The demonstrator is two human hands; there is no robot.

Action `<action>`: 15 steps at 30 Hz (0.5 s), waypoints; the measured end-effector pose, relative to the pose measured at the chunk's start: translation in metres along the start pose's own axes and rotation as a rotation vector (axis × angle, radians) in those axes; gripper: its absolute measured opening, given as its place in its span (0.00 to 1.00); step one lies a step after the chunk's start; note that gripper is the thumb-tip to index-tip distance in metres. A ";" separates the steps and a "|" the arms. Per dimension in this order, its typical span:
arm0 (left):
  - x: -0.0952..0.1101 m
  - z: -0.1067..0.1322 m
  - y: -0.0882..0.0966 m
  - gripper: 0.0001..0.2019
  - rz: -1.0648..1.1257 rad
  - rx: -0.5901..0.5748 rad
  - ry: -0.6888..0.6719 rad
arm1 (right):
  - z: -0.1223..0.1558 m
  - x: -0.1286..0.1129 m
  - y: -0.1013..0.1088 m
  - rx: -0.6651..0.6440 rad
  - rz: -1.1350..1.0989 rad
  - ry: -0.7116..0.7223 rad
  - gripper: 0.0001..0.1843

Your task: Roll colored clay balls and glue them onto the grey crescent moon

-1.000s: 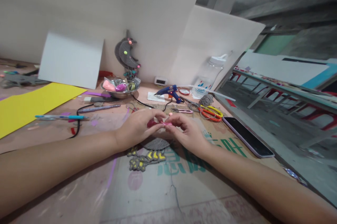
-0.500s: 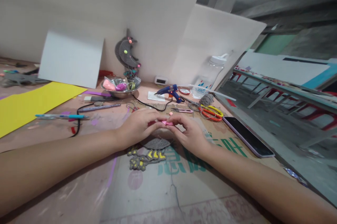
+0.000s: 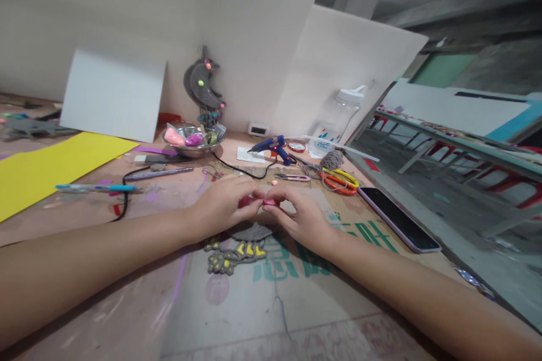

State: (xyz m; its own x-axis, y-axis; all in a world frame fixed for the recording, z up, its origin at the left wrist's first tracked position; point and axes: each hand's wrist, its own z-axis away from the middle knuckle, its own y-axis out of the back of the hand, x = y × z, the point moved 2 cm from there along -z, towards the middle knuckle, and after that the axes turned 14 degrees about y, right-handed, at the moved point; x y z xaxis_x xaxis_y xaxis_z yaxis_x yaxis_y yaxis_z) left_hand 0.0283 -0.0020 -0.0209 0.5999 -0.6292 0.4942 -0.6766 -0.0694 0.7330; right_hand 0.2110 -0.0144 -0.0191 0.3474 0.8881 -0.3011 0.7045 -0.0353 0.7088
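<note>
Between the fingertips of both hands is a small piece of pink clay [image 3: 269,201]. My left hand [image 3: 231,201] pinches its left side, while my right hand [image 3: 298,213] grips the right side with thumb and forefinger. Below the hands lies a grey round piece [image 3: 252,231], partly hidden by them. In front of it, grey shapes with yellow inlays [image 3: 235,253] rest on the cardboard [image 3: 330,316]. A tiny peach-coloured ball [image 3: 274,183] sits just beyond my fingertips.
Behind the hands are a metal bowl [image 3: 192,149] with coloured clay, a blue glue gun [image 3: 271,146], scissors [image 3: 341,182] and a pink cutter [image 3: 296,178]. A phone [image 3: 400,220] lies to the right, a pen [image 3: 99,188] to the left. A water bottle [image 3: 339,118] stands at the back.
The fingertips have shifted slightly around the pink clay, and a little more of the left hand's hold on it shows. The objects on the table have stayed put.
</note>
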 end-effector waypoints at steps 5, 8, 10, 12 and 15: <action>-0.002 -0.001 -0.001 0.04 -0.008 0.005 0.047 | 0.000 -0.006 -0.002 -0.075 -0.030 0.047 0.03; -0.008 -0.004 -0.003 0.05 0.033 0.030 0.168 | -0.002 -0.013 -0.002 -0.135 -0.082 0.128 0.04; -0.012 -0.005 -0.003 0.08 0.114 0.028 0.226 | -0.004 -0.010 0.002 -0.068 -0.091 0.107 0.04; -0.014 -0.006 -0.003 0.11 0.195 0.007 0.258 | -0.005 0.003 0.008 0.052 -0.094 -0.027 0.06; -0.015 -0.006 -0.003 0.12 0.231 0.001 0.272 | -0.005 0.034 0.017 0.060 -0.061 -0.246 0.09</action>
State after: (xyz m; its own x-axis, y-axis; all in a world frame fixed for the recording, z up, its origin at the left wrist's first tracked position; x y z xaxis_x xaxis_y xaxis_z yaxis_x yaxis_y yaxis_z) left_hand 0.0236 0.0122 -0.0277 0.5229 -0.3994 0.7530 -0.8079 0.0495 0.5873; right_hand 0.2321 0.0170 -0.0141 0.4380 0.7518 -0.4929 0.7618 -0.0193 0.6475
